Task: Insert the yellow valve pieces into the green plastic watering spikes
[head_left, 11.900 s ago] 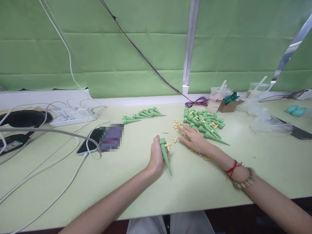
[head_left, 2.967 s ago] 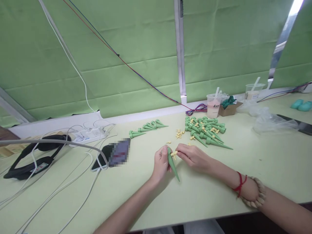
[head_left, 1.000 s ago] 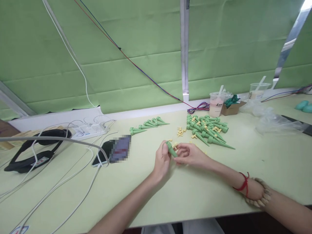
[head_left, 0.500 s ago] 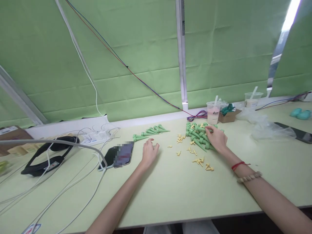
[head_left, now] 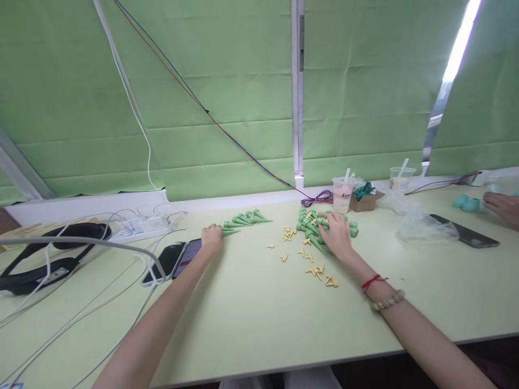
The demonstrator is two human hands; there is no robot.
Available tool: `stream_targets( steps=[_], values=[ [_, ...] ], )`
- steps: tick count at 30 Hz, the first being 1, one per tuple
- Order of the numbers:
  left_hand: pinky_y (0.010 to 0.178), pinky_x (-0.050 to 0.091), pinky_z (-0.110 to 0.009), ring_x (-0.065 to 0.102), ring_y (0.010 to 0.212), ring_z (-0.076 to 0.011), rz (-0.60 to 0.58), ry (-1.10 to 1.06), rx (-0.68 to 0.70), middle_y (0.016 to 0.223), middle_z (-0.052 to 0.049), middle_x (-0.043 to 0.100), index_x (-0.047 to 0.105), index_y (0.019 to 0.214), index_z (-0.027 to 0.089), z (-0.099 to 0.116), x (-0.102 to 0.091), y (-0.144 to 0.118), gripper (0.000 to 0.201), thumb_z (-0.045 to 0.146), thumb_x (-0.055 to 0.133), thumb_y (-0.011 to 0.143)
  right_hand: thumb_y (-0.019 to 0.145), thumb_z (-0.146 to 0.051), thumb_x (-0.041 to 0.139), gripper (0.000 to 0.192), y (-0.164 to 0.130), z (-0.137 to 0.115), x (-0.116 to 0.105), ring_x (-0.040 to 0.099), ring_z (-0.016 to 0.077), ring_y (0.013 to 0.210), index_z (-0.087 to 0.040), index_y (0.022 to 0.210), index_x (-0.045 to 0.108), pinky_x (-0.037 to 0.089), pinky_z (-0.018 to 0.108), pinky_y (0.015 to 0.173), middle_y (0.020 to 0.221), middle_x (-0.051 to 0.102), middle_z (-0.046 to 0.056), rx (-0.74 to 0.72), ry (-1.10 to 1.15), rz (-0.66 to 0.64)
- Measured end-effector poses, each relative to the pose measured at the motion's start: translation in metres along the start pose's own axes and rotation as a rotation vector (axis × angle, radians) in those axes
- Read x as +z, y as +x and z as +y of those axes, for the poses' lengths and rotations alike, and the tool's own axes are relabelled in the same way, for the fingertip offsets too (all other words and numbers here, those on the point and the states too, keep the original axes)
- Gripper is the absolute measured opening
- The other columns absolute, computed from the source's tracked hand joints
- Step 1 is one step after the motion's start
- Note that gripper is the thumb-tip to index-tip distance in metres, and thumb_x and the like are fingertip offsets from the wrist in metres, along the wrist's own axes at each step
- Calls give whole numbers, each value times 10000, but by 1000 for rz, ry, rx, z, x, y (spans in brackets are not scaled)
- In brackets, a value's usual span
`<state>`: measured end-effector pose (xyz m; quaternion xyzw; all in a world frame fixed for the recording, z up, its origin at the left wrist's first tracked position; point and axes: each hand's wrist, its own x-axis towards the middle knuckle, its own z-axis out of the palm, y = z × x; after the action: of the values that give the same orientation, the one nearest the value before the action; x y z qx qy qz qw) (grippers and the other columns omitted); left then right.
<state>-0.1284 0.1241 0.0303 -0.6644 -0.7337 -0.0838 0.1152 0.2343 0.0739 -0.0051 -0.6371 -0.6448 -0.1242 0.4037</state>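
My left hand (head_left: 212, 238) is at the left end of a row of green plastic spikes (head_left: 242, 219). Its curled fingers close round the head of the nearest spike (head_left: 232, 231), whose thin tip points right along the table. My right hand (head_left: 337, 235) rests on the heap of green spikes (head_left: 310, 227), thumb and fingers apart; its fingertips are partly lost among the spikes. Small yellow plastic pieces (head_left: 315, 271) are scattered in front of the heap, with a few lying on it.
Two phones (head_left: 166, 263) and white cables lie left, with a black headset (head_left: 60, 270) and power strip (head_left: 148, 224) behind. A drink cup (head_left: 341, 199), small box (head_left: 365, 201) and plastic bag (head_left: 425, 227) stand right. Another person's hand (head_left: 503, 208) is at far right.
My left hand has moved left and onto the end spike of the row. My right hand has spread its fingers over the heap. The view has shifted, and another person's hand appears at right.
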Motion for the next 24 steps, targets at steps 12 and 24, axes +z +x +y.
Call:
stream_targets(
  steps=[12, 24],
  values=[
    [811, 403, -326, 537, 872, -194, 123, -314, 385, 964, -77, 522, 596, 988, 182, 78, -1, -69, 258, 234, 422, 804, 776, -210, 479, 163, -8, -23, -12, 590, 167, 671, -186, 849, 623, 388, 265, 575, 821, 668, 44, -64, 154, -361],
    [797, 443, -293, 534, 977, -180, 60, -1327, 294, 988, -56, 523, 553, 745, 188, 120, -5, -133, 96, 255, 600, 694, 407, -445, 795, 604, 1, -5, -54, 606, 154, 454, -180, 900, 568, 473, 245, 392, 704, 661, 39, 286, 394, -1332]
  ],
)
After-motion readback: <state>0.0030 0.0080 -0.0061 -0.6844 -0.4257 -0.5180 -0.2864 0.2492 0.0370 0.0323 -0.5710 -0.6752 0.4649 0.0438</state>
